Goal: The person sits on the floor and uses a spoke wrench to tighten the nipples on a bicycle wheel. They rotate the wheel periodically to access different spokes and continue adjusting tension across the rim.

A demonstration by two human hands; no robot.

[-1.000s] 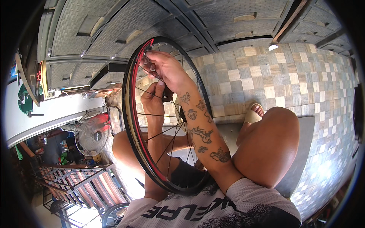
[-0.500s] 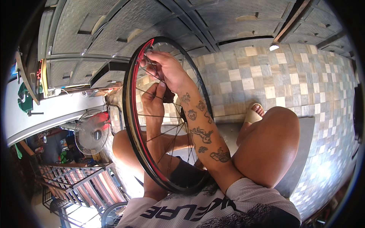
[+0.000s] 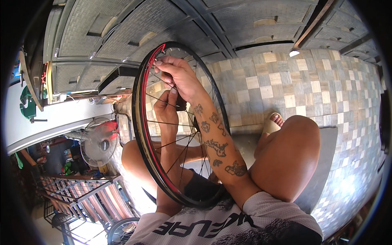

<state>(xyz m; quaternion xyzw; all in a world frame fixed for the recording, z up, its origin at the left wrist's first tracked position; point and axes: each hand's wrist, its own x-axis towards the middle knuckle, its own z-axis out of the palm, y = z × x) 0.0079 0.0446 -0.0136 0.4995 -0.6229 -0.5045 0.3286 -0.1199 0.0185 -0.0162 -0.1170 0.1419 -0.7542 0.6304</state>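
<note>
A bicycle wheel (image 3: 139, 134), black with a red inner band on its rim, stands upright and tilted between my legs, its lower edge against my shirt. My right hand (image 3: 179, 75) reaches through it to the far upper part of the rim. There its thumb and fingertips pinch the end of a thin spoke close to the red band. Just below, my left hand (image 3: 166, 105) is closed with thumb and finger on what looks like the same spoke. The fingers partly hide it. Other dark spokes (image 3: 158, 122) run to the hub, which my right forearm mostly covers.
Grey woven-pattern drawers (image 3: 151, 26) stand close beyond the wheel. A standing fan (image 3: 99, 143) and a metal rack (image 3: 90, 200) are at left, with another wheel (image 3: 122, 230) near the lower edge. Checkered tiles (image 3: 294, 90) and a grey mat (image 3: 326, 163) lie at right.
The fingertips of my right hand have shifted slightly down and left along the rim, staying pinched. My left hand has barely moved. The wheel has hardly changed position.
</note>
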